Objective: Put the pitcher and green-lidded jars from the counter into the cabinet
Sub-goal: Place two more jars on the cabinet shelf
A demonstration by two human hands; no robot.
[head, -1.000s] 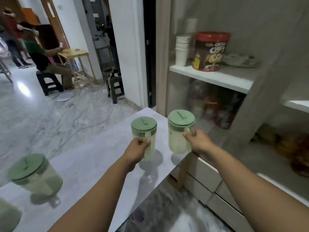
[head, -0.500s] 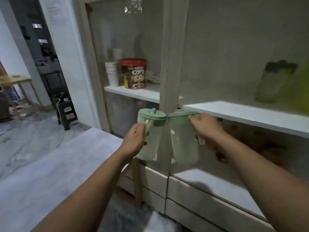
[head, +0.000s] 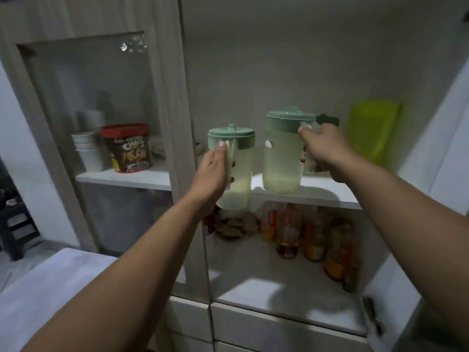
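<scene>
I hold two translucent jars with green lids in front of the open cabinet. My left hand (head: 212, 171) grips the handle of the left jar (head: 238, 168), which hangs in the air just before the edge of the white upper shelf (head: 327, 195). My right hand (head: 326, 151) grips the handle of the right jar (head: 283, 151), whose base is over the shelf, at or just above its surface. Both jars are upright and close together. The pitcher is not in view.
Behind the closed glass door on the left stand a cereal tub (head: 127, 148) and stacked paper cups (head: 87, 151). A yellow-green pouch (head: 371, 133) leans at the back right of the shelf. Several bottles (head: 308, 235) crowd the lower shelf. The counter (head: 50, 283) is at lower left.
Both hands have lifted the jars from the counter up to the upper shelf's height, and the right jar has moved in over the shelf. My view has turned towards the cabinet.
</scene>
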